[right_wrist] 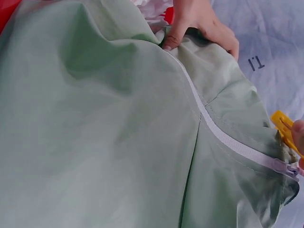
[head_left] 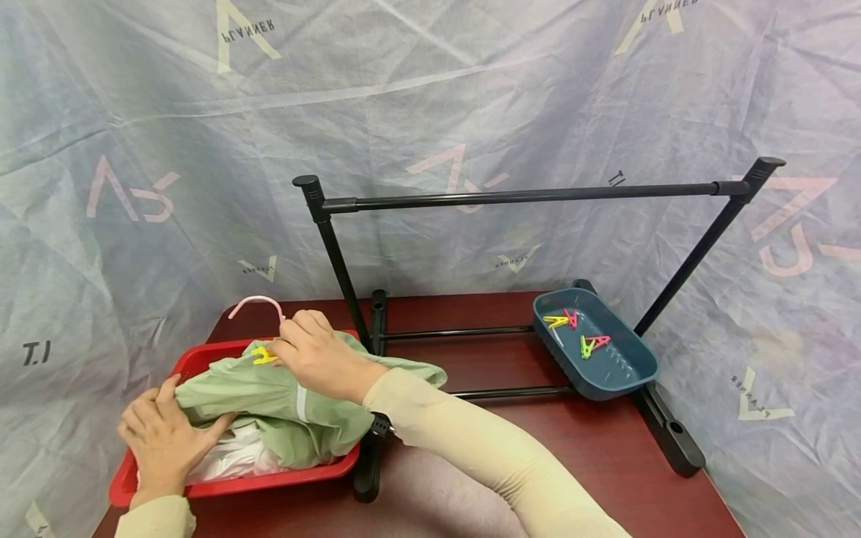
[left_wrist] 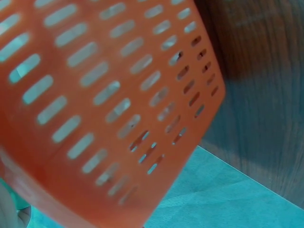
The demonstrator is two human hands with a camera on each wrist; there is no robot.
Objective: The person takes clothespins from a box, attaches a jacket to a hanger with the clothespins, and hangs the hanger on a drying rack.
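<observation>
A light green zip jacket (head_left: 269,381) lies bunched over a red basket (head_left: 269,484), with a pink hanger hook (head_left: 258,300) rising above it. My right hand (head_left: 323,355) pinches a yellow clothespin (head_left: 264,356) at the jacket's upper edge. In the right wrist view, the clothespin (right_wrist: 283,126) is close to the zipper pull (right_wrist: 285,167), and only fingertips of that hand show. At the basket's left side my left hand (head_left: 164,433) grips the jacket's edge, thumb on the cloth. White fabric (head_left: 238,456) lies beneath. The left wrist view shows the basket's slotted wall (left_wrist: 142,116), hiding most of the hand.
A black rack (head_left: 538,197) stands on the dark red table (head_left: 605,456), its left post right beside the basket. On its base at the right sits a blue bin (head_left: 622,362) holding several yellow, pink and green clothespins (head_left: 588,345). A printed curtain (head_left: 430,97) hangs behind.
</observation>
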